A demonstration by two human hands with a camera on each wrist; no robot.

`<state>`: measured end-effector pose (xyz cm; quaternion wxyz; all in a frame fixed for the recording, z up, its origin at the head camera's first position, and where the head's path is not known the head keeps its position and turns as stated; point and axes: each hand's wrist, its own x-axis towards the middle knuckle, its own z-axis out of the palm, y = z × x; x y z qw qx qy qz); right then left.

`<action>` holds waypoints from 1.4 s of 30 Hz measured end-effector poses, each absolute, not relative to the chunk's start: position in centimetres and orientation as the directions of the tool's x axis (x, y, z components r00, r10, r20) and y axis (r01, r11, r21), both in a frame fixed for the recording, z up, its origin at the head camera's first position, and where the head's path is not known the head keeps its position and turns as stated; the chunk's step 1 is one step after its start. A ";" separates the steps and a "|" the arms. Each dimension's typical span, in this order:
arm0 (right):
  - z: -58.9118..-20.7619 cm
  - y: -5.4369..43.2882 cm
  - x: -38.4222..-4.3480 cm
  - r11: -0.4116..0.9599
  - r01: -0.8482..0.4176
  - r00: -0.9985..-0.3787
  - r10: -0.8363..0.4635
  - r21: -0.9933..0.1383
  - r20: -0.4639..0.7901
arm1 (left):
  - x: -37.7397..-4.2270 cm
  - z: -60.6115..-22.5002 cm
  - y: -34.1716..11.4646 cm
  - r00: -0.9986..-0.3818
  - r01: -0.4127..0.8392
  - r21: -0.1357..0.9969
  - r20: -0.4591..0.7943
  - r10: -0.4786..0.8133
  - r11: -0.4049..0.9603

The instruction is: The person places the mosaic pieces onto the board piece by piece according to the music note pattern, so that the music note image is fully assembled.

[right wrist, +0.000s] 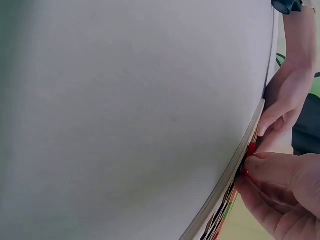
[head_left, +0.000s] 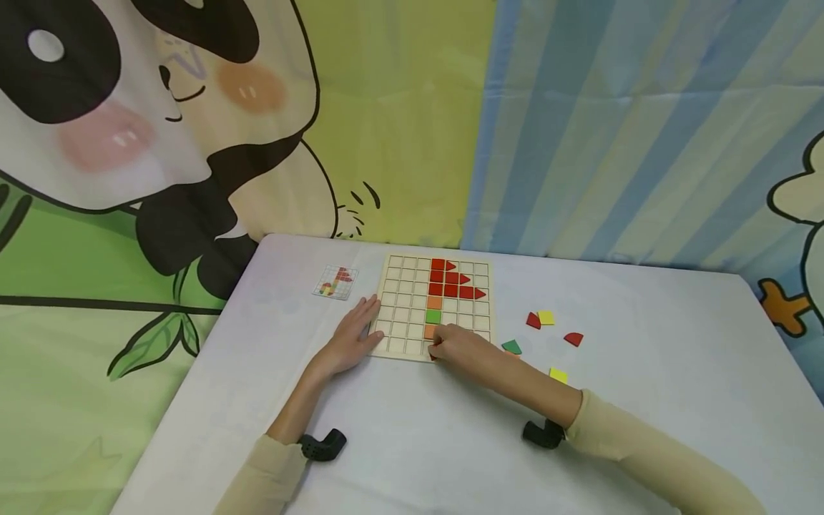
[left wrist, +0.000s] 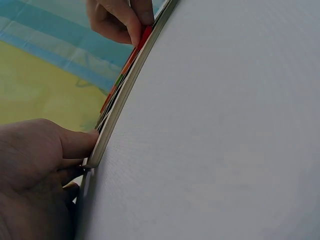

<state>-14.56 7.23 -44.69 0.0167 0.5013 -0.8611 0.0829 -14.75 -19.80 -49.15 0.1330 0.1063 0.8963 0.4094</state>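
A cream grid board (head_left: 398,309) lies on the table, with red squares and red pointed tiles in its upper rows. Below them runs a column of orange, green and orange squares. My right hand (head_left: 462,347) pinches a red tile (left wrist: 144,36) between thumb and fingertips at the bottom row of the board, just under the lower orange square (head_left: 429,331). Most of that tile is hidden behind the fingers. My left hand (head_left: 350,335) rests along the board's left edge with fingers extended, its thumb (left wrist: 82,143) on the board's corner.
Left of the board lies a small pattern card (head_left: 336,282) with a coloured grid picture. Loose tiles lie to the right: red quarter-rounds (head_left: 573,339), yellow squares (head_left: 546,317) and a green piece (head_left: 511,347). A printed curtain (head_left: 399,129) hangs behind the table.
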 end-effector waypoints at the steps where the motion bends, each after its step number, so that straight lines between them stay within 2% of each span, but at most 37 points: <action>1: -44.7 7.0 -14.7 0.480 -0.870 -0.491 -0.864 -0.111 0.111 | -14.8 -49.1 -19.8 -0.942 0.077 0.764 -0.155 0.298 0.640; 7: -44.4 5.8 -14.9 0.509 -0.860 -0.510 -0.859 -0.031 0.050 | -14.8 -49.0 -19.6 -0.943 0.073 0.767 -0.156 0.295 0.638; 13: -44.1 5.3 -15.0 0.535 -0.842 -0.535 -0.844 -0.063 -0.016 | -14.8 -49.0 -19.6 -0.943 0.078 0.764 -0.153 0.297 0.640; 25: -44.6 5.5 -15.1 0.552 -0.828 -0.557 -0.830 -0.095 0.035 | -14.7 -49.1 -19.6 -0.945 0.088 0.768 -0.137 0.297 0.634; 27: -44.6 5.8 -14.9 0.548 -0.828 -0.556 -0.830 -0.120 0.051 | -14.7 -49.2 -19.6 -0.945 0.084 0.772 -0.140 0.297 0.630; 30: -44.2 7.1 -14.5 0.547 -0.807 -0.572 -0.818 -0.223 0.061 | -14.8 -49.3 -19.4 -0.942 0.077 0.774 -0.151 0.301 0.629; 34: -43.3 10.3 -13.7 0.577 -0.729 -0.631 -0.775 -0.368 0.035 | -14.7 -49.5 -19.3 -0.939 0.071 0.775 -0.161 0.305 0.628; 42: -42.3 18.3 -12.3 0.732 -0.560 -0.802 -0.597 -0.389 0.031 | -14.7 -49.3 -19.8 -0.943 0.095 0.763 -0.136 0.302 0.639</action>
